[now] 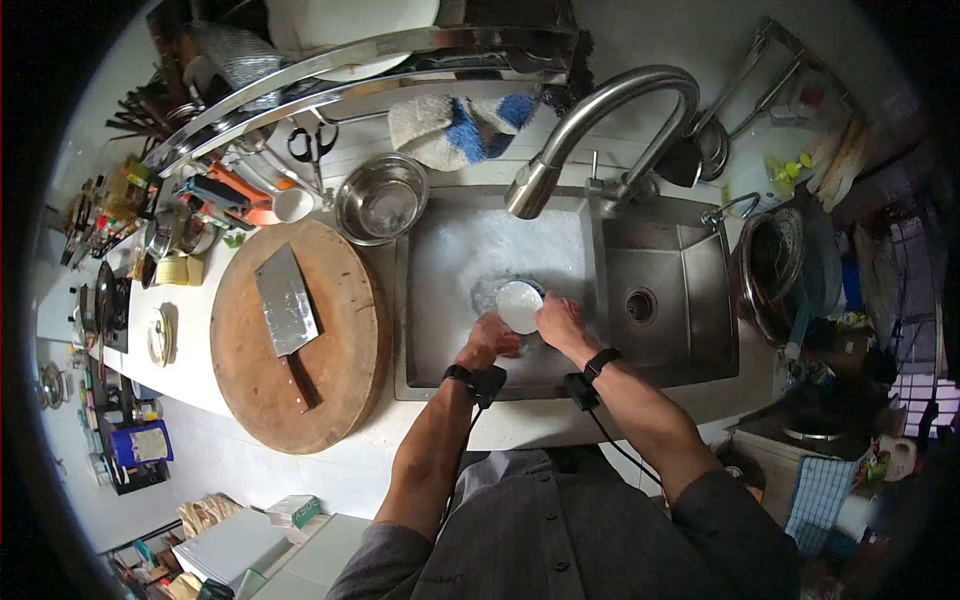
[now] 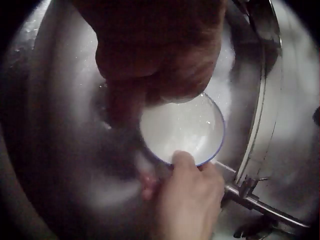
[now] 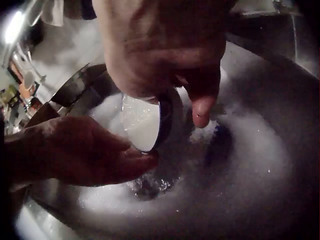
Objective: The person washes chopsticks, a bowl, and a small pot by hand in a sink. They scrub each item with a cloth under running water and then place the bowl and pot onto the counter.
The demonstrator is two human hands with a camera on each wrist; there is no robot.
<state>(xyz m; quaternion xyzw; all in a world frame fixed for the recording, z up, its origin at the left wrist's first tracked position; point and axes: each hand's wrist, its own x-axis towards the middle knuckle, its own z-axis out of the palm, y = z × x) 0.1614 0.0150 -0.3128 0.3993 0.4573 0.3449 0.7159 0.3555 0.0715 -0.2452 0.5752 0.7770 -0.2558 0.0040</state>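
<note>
A white bowl (image 1: 518, 306) with a blue rim is held tilted over the soapy water in the larger sink basin. My right hand (image 1: 562, 322) grips its right side, the thumb lying over the rim in the left wrist view. In the right wrist view my left hand (image 3: 85, 152) pinches the lower rim between thumb and fingers. The bowl's inside (image 2: 185, 130) looks wet and pale, and its outside shows dark blue in the right wrist view. White suds (image 1: 500, 245) cover the water around both hands; part of the left hand is blurred in the head view.
A curved faucet (image 1: 525, 188) arches over the basin from behind. Left of the sink stands a steel bowl (image 1: 382, 200), beside a round chopping board (image 1: 240, 370) bearing a cleaver (image 1: 287, 300). The smaller basin (image 1: 640, 250) lies right; a cloth (image 1: 445, 130) hangs behind.
</note>
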